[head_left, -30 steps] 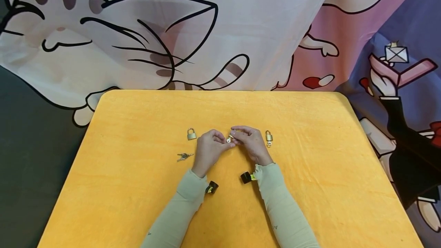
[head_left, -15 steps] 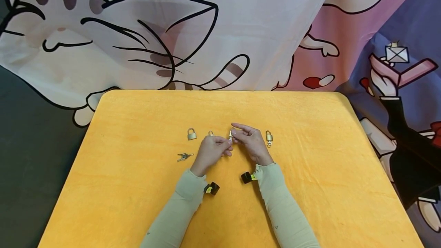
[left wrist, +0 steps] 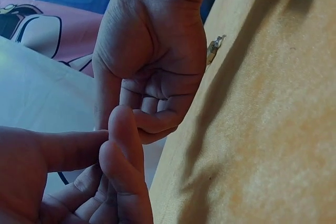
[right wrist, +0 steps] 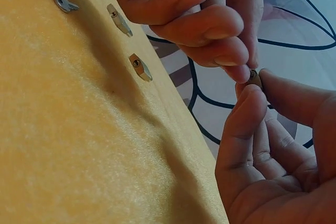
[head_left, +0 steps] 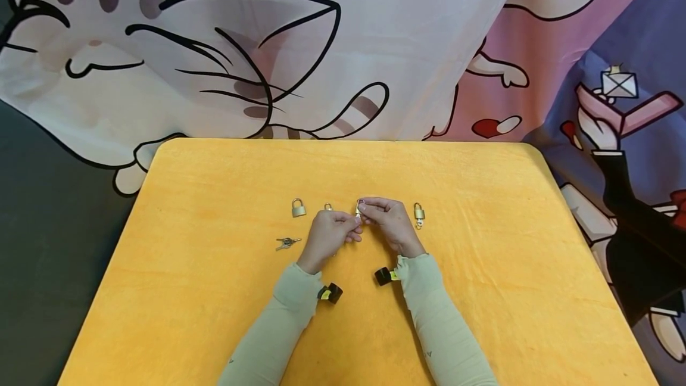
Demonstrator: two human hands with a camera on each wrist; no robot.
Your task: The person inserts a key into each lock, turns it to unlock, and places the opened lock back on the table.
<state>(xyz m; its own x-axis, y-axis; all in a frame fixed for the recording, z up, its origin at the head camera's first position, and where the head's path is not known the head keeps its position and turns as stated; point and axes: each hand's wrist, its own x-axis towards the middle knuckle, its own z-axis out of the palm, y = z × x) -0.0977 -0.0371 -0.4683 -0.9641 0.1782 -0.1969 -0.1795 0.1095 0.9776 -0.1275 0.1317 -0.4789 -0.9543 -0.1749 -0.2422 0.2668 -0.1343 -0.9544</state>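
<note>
Above the yellow table, my right hand [head_left: 391, 222] holds a small brass padlock [right wrist: 255, 80] between thumb and fingers, shackle upward. My left hand [head_left: 328, 234] pinches a small key [head_left: 358, 217] at the padlock's lower end, its fingertips almost meeting those of the right. How deep the key sits in the lock is hidden by fingers. Left of the hands stands another padlock [head_left: 298, 208], with several loose keys [head_left: 287, 243] nearer. A third padlock [head_left: 328, 207] shows partly behind my left hand. To the right lies a padlock with a key in it [head_left: 418, 215].
The yellow tabletop [head_left: 461, 290] spreads around both hands. Behind its far edge hangs a cartoon-printed cloth [head_left: 407, 52]. Black wrist cameras [head_left: 383, 276] sit on both sleeves.
My left hand has shifted slightly down and left, uncovering the padlock behind it. The held padlock now shows its shackle upward. The right index finger has come down closer to it.
</note>
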